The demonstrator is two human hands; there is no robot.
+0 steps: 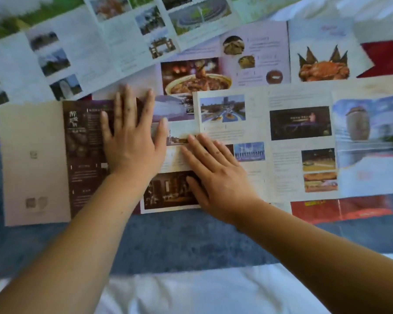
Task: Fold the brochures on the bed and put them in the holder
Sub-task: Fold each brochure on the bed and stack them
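Pressing both palms flat on paper right now, nothing gripped. My left hand [131, 141] lies spread, fingers straight, on the dark panel of the unfolded maroon-and-cream glossy brochure [82, 152], which sits open on the blue fabric bed runner [168, 241]. My right hand [216, 175] is flat too, fingers straight and close together, resting where that one meets the left edge of the wide cream paper brochure with city and night photos [300, 132]; the two overlap there. Further up the bed lie a pale pink food-photo brochure [247, 53] and, partly over it, a long white brochure with landscape pictures [95, 41]. A red leaflet [340, 209] pokes out from under the cream one. The white bedsheet [191, 291] is nearest me. It's all a bit blurry.
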